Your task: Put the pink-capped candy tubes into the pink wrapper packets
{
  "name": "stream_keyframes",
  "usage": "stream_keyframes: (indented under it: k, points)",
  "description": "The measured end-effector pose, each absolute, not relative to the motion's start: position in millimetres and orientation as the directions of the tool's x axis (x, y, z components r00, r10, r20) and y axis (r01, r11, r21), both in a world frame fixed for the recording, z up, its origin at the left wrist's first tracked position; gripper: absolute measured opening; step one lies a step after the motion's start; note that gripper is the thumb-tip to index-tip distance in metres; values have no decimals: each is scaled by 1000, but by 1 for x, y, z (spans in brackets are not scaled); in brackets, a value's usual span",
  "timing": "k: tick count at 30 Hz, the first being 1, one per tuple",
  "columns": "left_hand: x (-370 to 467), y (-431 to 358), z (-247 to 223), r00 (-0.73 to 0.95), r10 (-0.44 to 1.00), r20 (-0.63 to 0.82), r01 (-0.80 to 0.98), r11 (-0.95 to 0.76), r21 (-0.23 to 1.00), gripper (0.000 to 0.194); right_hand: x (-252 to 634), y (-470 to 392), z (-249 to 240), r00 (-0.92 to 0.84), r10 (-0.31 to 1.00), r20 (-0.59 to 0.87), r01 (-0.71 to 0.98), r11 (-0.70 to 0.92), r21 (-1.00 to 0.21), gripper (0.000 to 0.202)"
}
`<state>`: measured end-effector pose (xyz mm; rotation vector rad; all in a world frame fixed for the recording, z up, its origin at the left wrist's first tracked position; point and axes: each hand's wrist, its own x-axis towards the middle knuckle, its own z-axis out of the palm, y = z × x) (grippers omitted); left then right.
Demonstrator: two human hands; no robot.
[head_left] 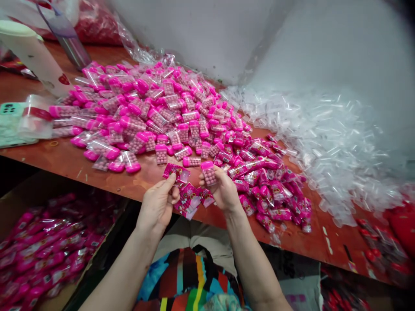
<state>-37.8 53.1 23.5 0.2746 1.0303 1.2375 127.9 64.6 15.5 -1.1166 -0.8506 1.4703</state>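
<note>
Bottle (210,176) of small beads sits in the right grip (224,190), grasped between thumb and fingers over the desk (149,173). It looks light, stiff and smooth, perhaps slippery; its sides seem the surest hold. Its long axis runs away from the wearer, pink cap at the far end. Left of the bottle, the left grip (158,202) pinches a thin, probably limp printed wrapper (177,169); beyond the bottle, a bottle heap (162,101); to its right, wrapped bottles (275,190).
</note>
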Motion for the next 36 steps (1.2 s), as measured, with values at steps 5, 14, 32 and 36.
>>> stream_keyframes:
  k: [5, 14, 32, 36]
  points:
    - [-32, 45, 25, -24, 856, -516, -666, 371, 647, 34, 118, 34, 23, -49, 962, -270, -450, -263, -853, 27]
    - [-22, 28, 24, 19, 862, -507, -662, 391, 640, 32, 113, 1, 23, -38, 970, -241, -548, -222, -806, 21]
    - [-9, 13, 19, 254, 884, -392, -547, 465, 696, 34, 106, -26, 10, 114, 977, -180, -259, -146, -955, 40]
    - [-8, 14, 21, 327, 854, -404, -495, 519, 697, 33, 110, -27, 6, -1, 976, -217, -349, -203, -915, 41]
